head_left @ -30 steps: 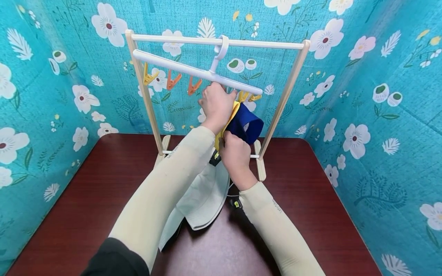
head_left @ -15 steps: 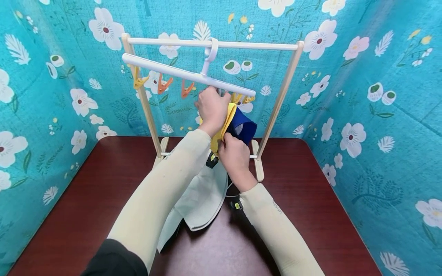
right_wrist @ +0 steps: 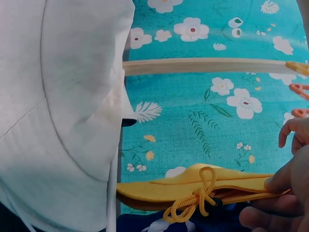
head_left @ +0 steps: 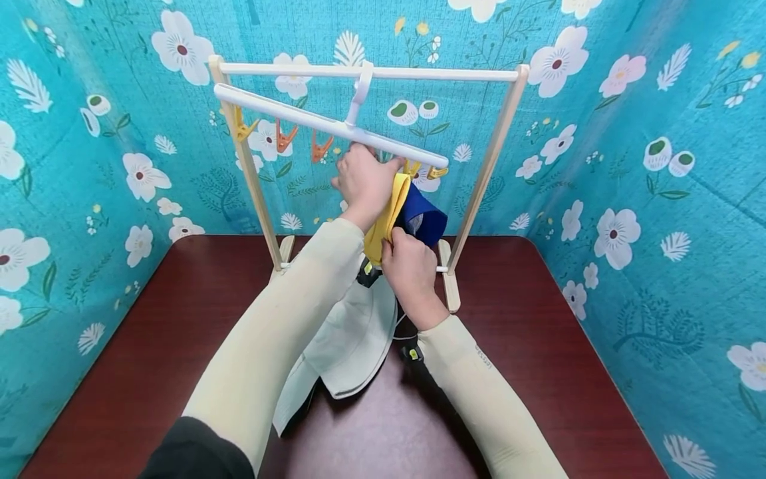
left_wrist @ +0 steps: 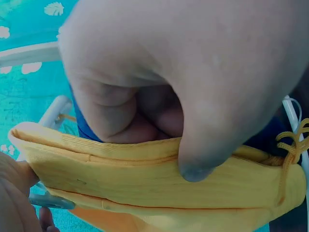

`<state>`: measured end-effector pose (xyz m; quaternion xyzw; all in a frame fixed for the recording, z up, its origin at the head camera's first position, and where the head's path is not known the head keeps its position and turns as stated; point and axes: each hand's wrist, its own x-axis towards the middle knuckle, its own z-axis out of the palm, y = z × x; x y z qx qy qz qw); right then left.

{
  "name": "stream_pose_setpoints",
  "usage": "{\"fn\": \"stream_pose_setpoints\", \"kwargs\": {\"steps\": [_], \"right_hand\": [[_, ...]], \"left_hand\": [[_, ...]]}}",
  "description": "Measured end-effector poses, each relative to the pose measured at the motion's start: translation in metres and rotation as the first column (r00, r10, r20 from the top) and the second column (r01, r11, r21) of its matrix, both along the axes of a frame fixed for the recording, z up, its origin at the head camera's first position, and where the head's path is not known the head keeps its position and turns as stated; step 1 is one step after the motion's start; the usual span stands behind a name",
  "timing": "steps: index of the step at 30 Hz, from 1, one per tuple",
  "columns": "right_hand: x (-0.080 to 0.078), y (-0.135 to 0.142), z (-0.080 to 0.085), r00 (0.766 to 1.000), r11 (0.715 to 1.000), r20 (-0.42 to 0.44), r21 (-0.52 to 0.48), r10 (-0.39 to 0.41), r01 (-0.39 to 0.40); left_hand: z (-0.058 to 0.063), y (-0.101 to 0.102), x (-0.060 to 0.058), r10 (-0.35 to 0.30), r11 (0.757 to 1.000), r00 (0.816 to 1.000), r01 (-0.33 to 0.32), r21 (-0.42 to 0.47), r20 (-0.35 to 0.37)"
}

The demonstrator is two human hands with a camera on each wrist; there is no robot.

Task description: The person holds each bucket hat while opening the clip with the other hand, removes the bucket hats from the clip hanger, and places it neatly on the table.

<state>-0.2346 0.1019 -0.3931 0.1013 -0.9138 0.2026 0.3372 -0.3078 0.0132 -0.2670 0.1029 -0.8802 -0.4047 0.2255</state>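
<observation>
The left hand [head_left: 365, 176] is raised to the underside of the white hanger [head_left: 326, 124], thumb and fingers about a grey clothespin [left_wrist: 52, 201]. Lower down, the right hand [head_left: 409, 266] pinches the yellow waistband [left_wrist: 130, 179] of a pair of navy shorts [head_left: 426, 223], its thumb on one face and its fingers behind. The waistband stands on edge beneath the hanger, its upper end close to the left fingers. A tied yellow drawstring [right_wrist: 193, 195] sits below the right hand's grip. The hanger tilts down to the right.
A wooden rack [head_left: 486, 173] carries the hanger on its white bar [head_left: 443, 74]. Orange clothespins [head_left: 284, 136] and yellow clothespins [head_left: 244, 125] hang along the hanger. A pale brimmed hat [head_left: 353, 339] lies on the dark red table [head_left: 197, 319] under the forearms. Flowered curtain [head_left: 652, 266] encloses the back and sides.
The hanger's hook has slid slightly left along the bar, and the left hand with it. More of the yellow waistband faces the head view now. Both hands keep their grips.
</observation>
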Motion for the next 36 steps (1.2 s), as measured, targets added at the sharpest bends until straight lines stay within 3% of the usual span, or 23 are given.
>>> {"fn": "stream_pose_setpoints", "kwargs": {"steps": [8, 14, 19, 25, 31, 36], "right_hand": [[0.002, -0.007, 0.003, 0.999, 1.0, -0.036, 0.011, -0.019, 0.019], [0.003, -0.009, 0.004, 0.999, 0.999, -0.019, 0.013, -0.04, 0.041], [0.003, -0.009, 0.003, 0.997, 0.997, -0.01, 0.01, -0.072, 0.072], [0.002, -0.01, 0.004, 0.996, 0.996, -0.015, 0.013, -0.088, 0.089], [0.003, -0.009, 0.003, 0.994, 0.995, -0.042, 0.024, -0.1, 0.101], [0.005, -0.009, 0.001, 0.991, 0.991, -0.074, 0.062, -0.111, 0.115]], "left_hand": [[0.002, 0.004, -0.005, 0.02, 0.993, 1.0, -0.018, -0.12, 0.017], [0.0, 0.005, -0.007, 0.089, 0.976, 0.994, -0.075, -0.203, 0.06], [0.002, 0.007, -0.005, 0.096, 0.983, 0.993, -0.083, -0.162, 0.073], [0.002, 0.01, -0.005, 0.089, 0.982, 0.996, -0.083, -0.168, 0.028], [-0.001, 0.012, -0.002, 0.088, 0.962, 0.996, -0.086, -0.259, -0.006], [0.004, 0.015, 0.004, 0.099, 0.916, 0.995, -0.078, -0.393, 0.032]]}}
